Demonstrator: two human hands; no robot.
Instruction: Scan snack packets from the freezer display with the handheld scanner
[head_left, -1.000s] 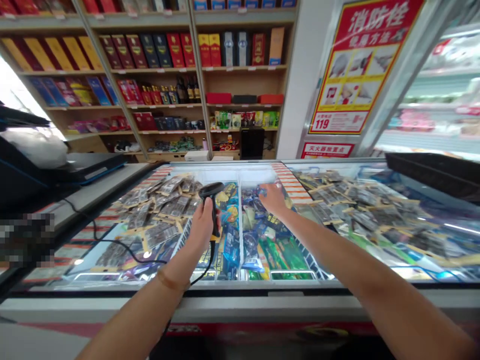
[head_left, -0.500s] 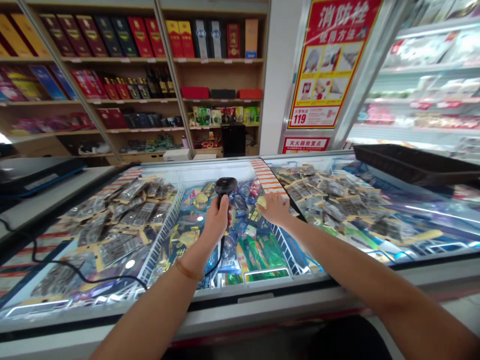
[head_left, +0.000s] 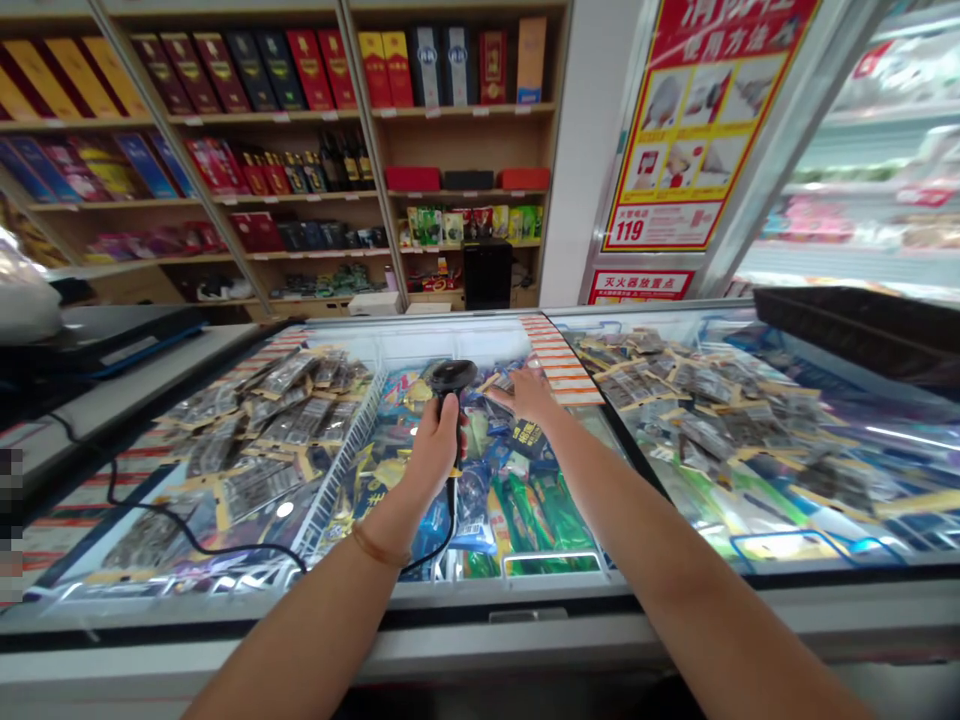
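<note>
My left hand (head_left: pixel 437 438) is closed around the handle of a black barcode scanner (head_left: pixel 453 376), held upright above the middle bay of a chest freezer (head_left: pixel 420 622). A black cord runs down from its handle. My right hand (head_left: pixel 531 396) reaches into the same bay with fingers and thumb apart, over a small packet with tan edges (head_left: pixel 496 384). Whether the fingertips touch that packet is unclear. Below the hand lies a dark blue bag with yellow print (head_left: pixel 527 436). Green packs (head_left: pixel 534 512) fill the near part of the bay.
White wire dividers (head_left: pixel 341 470) border the bay. Piles of tan-edged packets lie on the left (head_left: pixel 289 400) and right (head_left: pixel 675 385). A dark tray (head_left: pixel 855 335) sits at the far right. The scanner cord (head_left: pixel 180 535) crosses the left side. Shelves with boxes (head_left: pixel 315 75) stand behind.
My right hand has moved left, off the striped divider edge and further into the middle bay, nearer the scanner. My left hand still holds the scanner. The view has turned slightly left.
</note>
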